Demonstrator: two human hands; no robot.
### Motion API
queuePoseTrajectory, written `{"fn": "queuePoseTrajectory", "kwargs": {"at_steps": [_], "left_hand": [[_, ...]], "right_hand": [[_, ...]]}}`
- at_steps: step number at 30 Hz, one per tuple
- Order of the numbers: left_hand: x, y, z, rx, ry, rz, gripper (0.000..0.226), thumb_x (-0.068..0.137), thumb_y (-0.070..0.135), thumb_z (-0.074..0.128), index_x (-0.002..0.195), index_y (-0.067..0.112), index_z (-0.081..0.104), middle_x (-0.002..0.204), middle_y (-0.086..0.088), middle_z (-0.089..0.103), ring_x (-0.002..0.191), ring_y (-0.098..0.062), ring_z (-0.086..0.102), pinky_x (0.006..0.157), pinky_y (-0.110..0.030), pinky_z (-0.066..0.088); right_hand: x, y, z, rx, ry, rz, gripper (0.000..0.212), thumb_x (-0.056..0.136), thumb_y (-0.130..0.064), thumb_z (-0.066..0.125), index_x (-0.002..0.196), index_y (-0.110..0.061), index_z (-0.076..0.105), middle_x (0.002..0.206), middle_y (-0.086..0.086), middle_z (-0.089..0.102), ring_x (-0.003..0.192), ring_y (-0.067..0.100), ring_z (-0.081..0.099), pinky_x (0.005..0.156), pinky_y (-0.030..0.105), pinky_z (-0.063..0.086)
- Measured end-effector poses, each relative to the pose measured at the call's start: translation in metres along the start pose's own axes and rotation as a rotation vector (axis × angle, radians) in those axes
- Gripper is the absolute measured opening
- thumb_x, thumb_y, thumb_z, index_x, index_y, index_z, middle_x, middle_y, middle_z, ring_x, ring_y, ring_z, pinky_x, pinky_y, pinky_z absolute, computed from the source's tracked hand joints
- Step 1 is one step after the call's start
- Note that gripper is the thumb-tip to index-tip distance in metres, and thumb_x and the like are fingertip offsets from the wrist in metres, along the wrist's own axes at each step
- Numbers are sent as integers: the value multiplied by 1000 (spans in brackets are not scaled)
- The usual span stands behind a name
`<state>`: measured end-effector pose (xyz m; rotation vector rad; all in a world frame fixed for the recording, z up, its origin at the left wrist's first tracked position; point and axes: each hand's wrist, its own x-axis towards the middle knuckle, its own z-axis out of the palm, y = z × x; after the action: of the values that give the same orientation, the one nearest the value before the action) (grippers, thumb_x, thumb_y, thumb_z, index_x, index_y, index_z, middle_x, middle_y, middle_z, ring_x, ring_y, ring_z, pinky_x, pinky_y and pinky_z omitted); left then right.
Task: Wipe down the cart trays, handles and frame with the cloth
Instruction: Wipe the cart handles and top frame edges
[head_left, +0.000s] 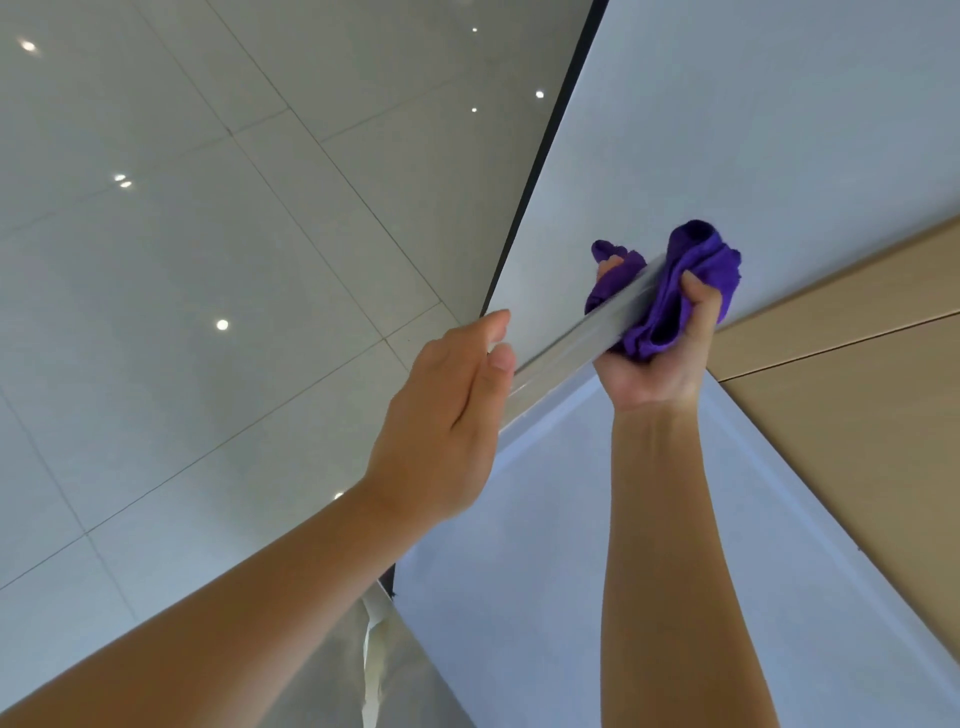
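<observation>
A shiny metal bar of the cart frame (587, 327) runs diagonally through the middle of the view. My right hand (660, 358) grips a purple cloth (691, 275) that is wrapped around this bar near its far end. My left hand (452, 415) rests against the bar lower down, thumb on top and fingers nearly straight, holding nothing. Below the bar lies a pale grey-white cart tray (545, 571) with a raised rim.
A glossy tiled floor (182, 260) with light reflections fills the left side. A white panel with a dark edge (753, 130) rises behind the bar. A light wooden surface (857, 389) lies to the right.
</observation>
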<state>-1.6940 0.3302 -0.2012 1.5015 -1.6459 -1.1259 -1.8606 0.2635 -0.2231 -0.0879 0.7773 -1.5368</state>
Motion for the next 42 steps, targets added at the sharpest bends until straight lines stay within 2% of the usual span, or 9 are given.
{"fn": "queuePoseTrajectory", "kwargs": {"at_steps": [5, 13, 19, 25, 30, 35, 38, 40, 42], "left_hand": [[0, -3, -2, -123, 10, 45, 65, 89, 54, 15, 140, 21, 38, 124, 32, 35, 126, 6, 31, 94, 3, 18], [0, -8, -8, -423, -30, 4, 47, 93, 48, 22, 132, 28, 38, 130, 19, 40, 127, 8, 32, 97, -2, 22], [1, -5, -12, -447, -61, 24, 48, 90, 49, 25, 122, 22, 48, 123, 8, 49, 113, 12, 42, 91, -2, 28], [-52, -42, -46, -348, -97, 3, 35, 93, 37, 25, 125, 36, 40, 124, 31, 39, 116, 24, 33, 91, 2, 26], [-90, -80, -46, -443, -316, -238, 45, 81, 70, 18, 125, 59, 14, 140, 40, 15, 137, 13, 9, 116, -19, 10], [-87, -84, -45, -614, -297, -294, 85, 54, 94, 34, 127, 55, 20, 134, 40, 19, 113, 35, 21, 82, 9, 25], [-89, -86, -47, -637, -299, -317, 73, 62, 89, 37, 125, 55, 24, 136, 36, 22, 112, 34, 26, 82, 8, 28], [-89, -85, -48, -629, -293, -349, 33, 89, 66, 28, 121, 59, 23, 142, 29, 24, 114, 29, 30, 85, 6, 29], [-88, -83, -50, -625, -270, -358, 28, 100, 42, 18, 121, 59, 21, 146, 22, 24, 117, 26, 32, 89, 4, 30]], "right_hand": [[-29, 23, 3, -289, 67, 49, 46, 76, -25, 53, 115, -1, 55, 86, 8, 63, 82, 19, 62, 71, 27, 51], [-81, 69, 15, -411, 98, 69, 23, 78, -12, 55, 99, -2, 53, 77, 13, 56, 71, 21, 57, 64, 31, 50], [-101, 100, 24, -519, 319, -32, 11, 73, -7, 61, 80, -4, 53, 63, 7, 49, 60, 19, 51, 56, 29, 44], [-101, 104, 28, -491, 415, -60, 27, 61, -15, 65, 85, -5, 56, 78, 12, 53, 76, 28, 54, 69, 39, 47], [-106, 107, 33, -428, 438, -103, 22, 65, -10, 66, 85, -6, 57, 76, 7, 58, 78, 26, 58, 71, 40, 51], [-113, 125, 39, -503, 540, -288, 42, 73, -11, 68, 111, 0, 55, 79, 1, 60, 67, 7, 61, 60, 23, 52], [-117, 130, 38, -528, 565, -308, 40, 79, -8, 67, 115, 0, 53, 81, 0, 59, 67, 5, 60, 60, 20, 51], [-121, 136, 38, -540, 565, -305, 44, 75, -13, 68, 114, 0, 53, 82, 2, 59, 70, 8, 60, 62, 22, 52], [-129, 148, 37, -539, 547, -311, 49, 70, -18, 66, 112, 3, 52, 80, 4, 57, 68, 12, 58, 62, 24, 50]]}}
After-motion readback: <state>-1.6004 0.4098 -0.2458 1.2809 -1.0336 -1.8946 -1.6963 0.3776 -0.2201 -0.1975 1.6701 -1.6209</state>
